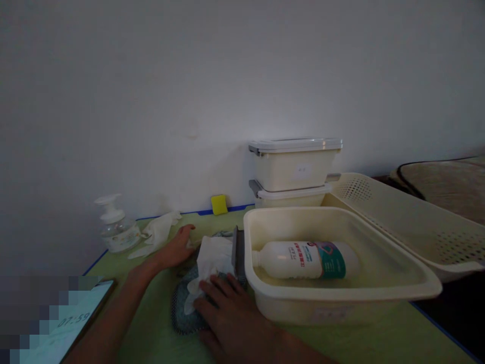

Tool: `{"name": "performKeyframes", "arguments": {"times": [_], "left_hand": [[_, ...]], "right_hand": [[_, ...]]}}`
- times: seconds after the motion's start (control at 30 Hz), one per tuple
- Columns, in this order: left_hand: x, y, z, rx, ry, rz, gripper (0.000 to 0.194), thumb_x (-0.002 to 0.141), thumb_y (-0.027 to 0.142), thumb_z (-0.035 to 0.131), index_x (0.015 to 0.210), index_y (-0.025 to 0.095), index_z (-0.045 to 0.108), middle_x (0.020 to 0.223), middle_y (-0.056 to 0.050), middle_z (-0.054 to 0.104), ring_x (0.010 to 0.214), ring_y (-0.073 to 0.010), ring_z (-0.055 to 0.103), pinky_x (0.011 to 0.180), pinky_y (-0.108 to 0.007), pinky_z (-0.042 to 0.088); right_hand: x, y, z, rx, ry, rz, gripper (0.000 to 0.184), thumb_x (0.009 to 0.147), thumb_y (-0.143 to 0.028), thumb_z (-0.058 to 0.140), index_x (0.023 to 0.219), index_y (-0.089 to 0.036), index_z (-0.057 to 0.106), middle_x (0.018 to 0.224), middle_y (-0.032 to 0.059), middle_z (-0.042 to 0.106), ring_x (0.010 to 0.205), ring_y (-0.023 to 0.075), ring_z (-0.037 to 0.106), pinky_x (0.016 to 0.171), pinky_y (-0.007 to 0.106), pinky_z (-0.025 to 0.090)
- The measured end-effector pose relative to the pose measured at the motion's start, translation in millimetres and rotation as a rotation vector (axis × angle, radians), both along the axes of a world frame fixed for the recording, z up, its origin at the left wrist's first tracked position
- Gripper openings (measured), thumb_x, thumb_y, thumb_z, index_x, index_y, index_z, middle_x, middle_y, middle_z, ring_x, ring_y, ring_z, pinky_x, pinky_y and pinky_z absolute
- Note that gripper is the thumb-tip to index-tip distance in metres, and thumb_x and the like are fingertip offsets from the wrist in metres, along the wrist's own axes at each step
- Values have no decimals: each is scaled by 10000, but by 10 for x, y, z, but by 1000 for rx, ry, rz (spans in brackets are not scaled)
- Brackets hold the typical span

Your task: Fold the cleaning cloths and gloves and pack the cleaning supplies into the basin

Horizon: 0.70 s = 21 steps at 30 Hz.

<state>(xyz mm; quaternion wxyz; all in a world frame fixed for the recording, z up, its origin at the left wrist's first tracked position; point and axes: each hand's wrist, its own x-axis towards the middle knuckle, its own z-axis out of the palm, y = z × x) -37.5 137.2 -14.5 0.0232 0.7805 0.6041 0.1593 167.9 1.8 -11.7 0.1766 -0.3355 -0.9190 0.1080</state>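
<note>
My right hand (pixel 231 308) lies with its fingers spread over a white, crumpled, glove-like piece (pixel 215 253) and a grey-green cloth (pixel 185 298) with a stitched edge. My left hand (pixel 180 247) is at the far left edge of that cloth. Its upper finger stretches forward; its lower fingers are partly hidden. Behind the white piece, a flat grey object (pixel 238 253) leans against the cream basin (pixel 341 293); its kind is unclear. In the basin a white bottle (pixel 303 259) with a green and red label lies on its side.
Left stand a clear pump bottle (pixel 118 230), a crumpled white glove-like piece (pixel 161 230) and a tablet (pixel 71 323) showing a time. A yellow sponge (pixel 219 205) rests by the wall. Behind the basin are stacked lidded boxes (pixel 295 169); a perforated basket (pixel 401 222) stands right.
</note>
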Motion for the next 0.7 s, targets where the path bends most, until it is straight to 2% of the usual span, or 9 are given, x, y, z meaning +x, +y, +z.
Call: {"name": "performKeyframes", "arguments": {"times": [0.17,0.3,0.4,0.53,0.7], "left_hand": [[-35,-120,-116,76,-33,87,310,774,298,419,1038,136,423,1076,-143,574,1023,-255,565,875,-386,439],[-10,-296,-216,134,-15,145,262,802,279,402,1027,147,431,1191,-170,525,1148,-289,481,951,-455,374],[-22,-447,-250,154,-49,112,255,824,288,380,1013,142,469,1263,-179,486,1211,-296,424,984,-483,345],[-70,-598,-269,156,-185,28,371,835,246,322,1152,116,464,1331,-159,438,1286,-246,341,1052,-435,290],[-75,-669,-172,167,-454,119,327,790,290,381,982,112,578,1121,-157,587,1114,-269,504,999,-431,348]], "right_hand": [[6,-41,76,-14,-1,-16,320,893,-327,391,1147,-168,505,1345,83,438,1277,251,327,1065,426,265],[14,-63,129,-33,-14,-13,324,898,-312,387,1159,-158,502,1353,96,429,1277,252,325,1052,428,284],[11,-56,120,-47,-21,-13,341,895,-311,392,1187,-163,488,1361,101,420,1285,258,314,1040,443,299],[2,-40,87,-43,-32,-3,358,896,-295,390,1220,-167,474,1377,96,404,1292,261,309,1068,446,250],[-15,-30,81,-52,-50,-12,362,899,-294,388,1237,-190,465,1400,84,376,1305,249,291,1084,459,210]]}}
